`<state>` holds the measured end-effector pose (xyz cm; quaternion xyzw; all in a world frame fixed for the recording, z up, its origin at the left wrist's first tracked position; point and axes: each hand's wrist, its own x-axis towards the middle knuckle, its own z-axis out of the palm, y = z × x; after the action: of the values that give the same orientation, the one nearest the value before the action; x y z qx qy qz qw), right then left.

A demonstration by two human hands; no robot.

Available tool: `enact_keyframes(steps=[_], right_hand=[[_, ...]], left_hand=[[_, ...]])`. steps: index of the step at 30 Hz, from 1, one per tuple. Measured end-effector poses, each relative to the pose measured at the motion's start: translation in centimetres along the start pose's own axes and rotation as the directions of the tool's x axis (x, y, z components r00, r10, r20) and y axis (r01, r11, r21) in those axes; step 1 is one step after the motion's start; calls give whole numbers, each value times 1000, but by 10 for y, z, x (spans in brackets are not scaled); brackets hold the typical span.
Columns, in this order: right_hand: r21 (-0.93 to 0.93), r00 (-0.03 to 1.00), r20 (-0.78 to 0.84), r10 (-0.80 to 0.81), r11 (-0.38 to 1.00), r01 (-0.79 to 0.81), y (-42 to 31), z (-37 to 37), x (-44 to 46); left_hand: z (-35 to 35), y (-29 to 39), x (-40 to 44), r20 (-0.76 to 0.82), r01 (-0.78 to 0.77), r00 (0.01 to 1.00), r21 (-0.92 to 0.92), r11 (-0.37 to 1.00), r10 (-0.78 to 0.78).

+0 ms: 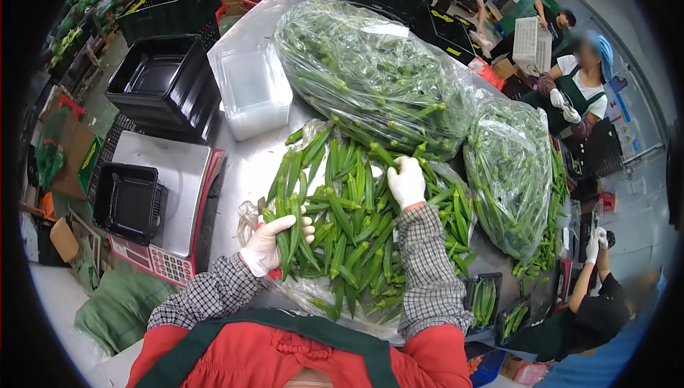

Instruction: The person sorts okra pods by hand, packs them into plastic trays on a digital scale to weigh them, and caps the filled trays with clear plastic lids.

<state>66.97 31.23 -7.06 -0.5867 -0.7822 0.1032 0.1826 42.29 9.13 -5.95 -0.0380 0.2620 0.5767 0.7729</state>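
A loose pile of green okra [349, 210] lies on the metal table in front of me. My left hand [267, 244], in a white glove, is closed around several okra pods [290, 235] at the pile's left side. At the far side of the pile, my gloved right hand [407, 183] has its fingers curled down at an okra pod [382, 153]; its fingertips are partly hidden. A black plastic tray [127, 203] sits on the scale [160, 174] to the left of my left hand.
Big clear bags of okra [370, 67] [509, 174] stand behind and right of the pile. Stacked black trays [160, 81] and clear lids [253, 85] are at the left. Filled trays [484, 299] sit at the right. Other people [584, 89] work nearby.
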Motion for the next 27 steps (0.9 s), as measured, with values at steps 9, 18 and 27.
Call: enact_keyframes(steps=[9, 18, 27], right_hand=[[458, 835, 285, -470, 832, 313, -140, -54, -102], [-120, 953, 279, 120, 989, -89, -60, 19, -7], [813, 996, 91, 4, 578, -76, -71, -59, -52]], left_hand=[[20, -12, 15, 67, -106, 993, 143, 984, 97], [-13, -6, -5, 22, 16, 1000, -17, 1000, -15], [-1, -2, -24, 135, -38, 990, 18, 999, 36]])
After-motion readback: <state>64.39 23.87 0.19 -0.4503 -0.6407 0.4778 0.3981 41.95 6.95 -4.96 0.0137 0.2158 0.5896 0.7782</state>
